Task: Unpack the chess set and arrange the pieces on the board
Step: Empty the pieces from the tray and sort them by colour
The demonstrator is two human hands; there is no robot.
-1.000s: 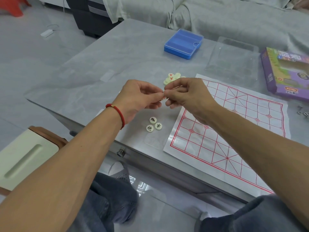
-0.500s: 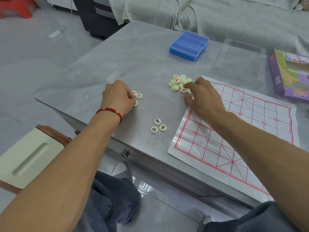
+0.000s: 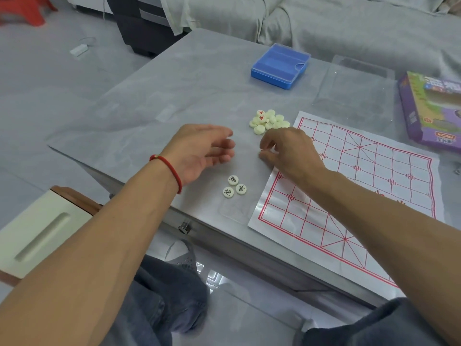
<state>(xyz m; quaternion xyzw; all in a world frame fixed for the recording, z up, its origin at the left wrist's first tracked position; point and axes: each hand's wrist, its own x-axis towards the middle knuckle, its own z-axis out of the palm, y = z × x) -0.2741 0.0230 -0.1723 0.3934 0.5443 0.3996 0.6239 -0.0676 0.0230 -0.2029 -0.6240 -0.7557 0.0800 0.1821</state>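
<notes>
Your left hand [image 3: 204, 151] hovers with fingers loosely spread, holding nothing, over the grey marble-look table [image 3: 149, 101]. Your right hand [image 3: 289, 151] has curled fingers; whether they pinch a piece, I cannot tell. The heap of cream round chess pieces [image 3: 268, 121] lies just beyond it, beside the white red-lined paper board [image 3: 361, 181]; three black-marked discs [image 3: 234, 187] sit nearer you
</notes>
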